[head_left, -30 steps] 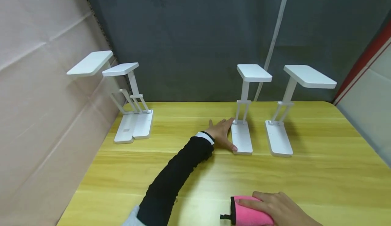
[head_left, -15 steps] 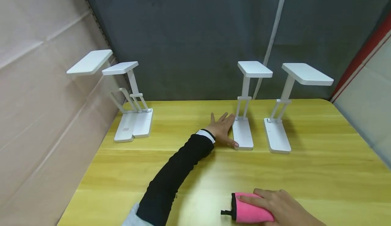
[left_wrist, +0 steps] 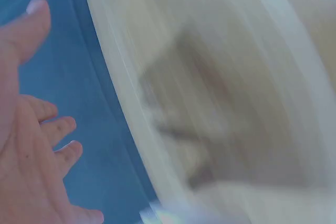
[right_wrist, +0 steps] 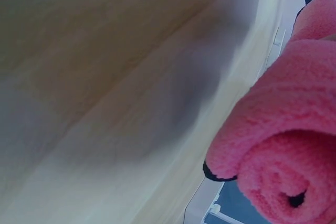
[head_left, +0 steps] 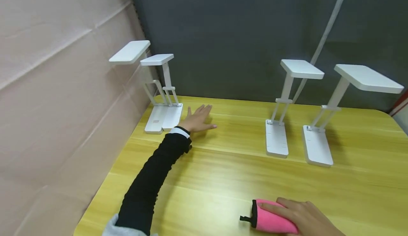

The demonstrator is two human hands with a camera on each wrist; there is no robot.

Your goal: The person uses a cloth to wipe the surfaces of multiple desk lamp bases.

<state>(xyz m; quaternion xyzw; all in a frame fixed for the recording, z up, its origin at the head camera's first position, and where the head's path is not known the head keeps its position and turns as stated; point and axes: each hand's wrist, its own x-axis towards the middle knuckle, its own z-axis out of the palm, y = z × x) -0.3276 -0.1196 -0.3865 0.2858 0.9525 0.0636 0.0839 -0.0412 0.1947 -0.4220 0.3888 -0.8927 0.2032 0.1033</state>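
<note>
My left hand (head_left: 197, 119) is spread with straight fingers over the back left of the table, holding nothing. Close to its left stand two white desk lamps, a nearer one (head_left: 172, 117) and an outer one (head_left: 155, 119), their bases side by side. In the left wrist view the palm (left_wrist: 31, 156) faces the camera, fingers apart. At the front, my right hand (head_left: 304, 217) grips a rolled pink towel (head_left: 274, 222) with black edging and a black loop. The right wrist view shows the coiled end of the towel (right_wrist: 289, 98); the hand's fingers are mostly hidden there.
Two more white desk lamps, an inner one (head_left: 276, 138) and an outer one (head_left: 317, 145), stand upright at the back right. A dark curtain (head_left: 229, 41) hangs behind the wooden table (head_left: 210, 183). A pale fabric wall (head_left: 63, 122) borders the left side.
My left hand has left the base of the inner right lamp and moved left towards the left pair. The head view has turned left. The right hand still holds the towel.
</note>
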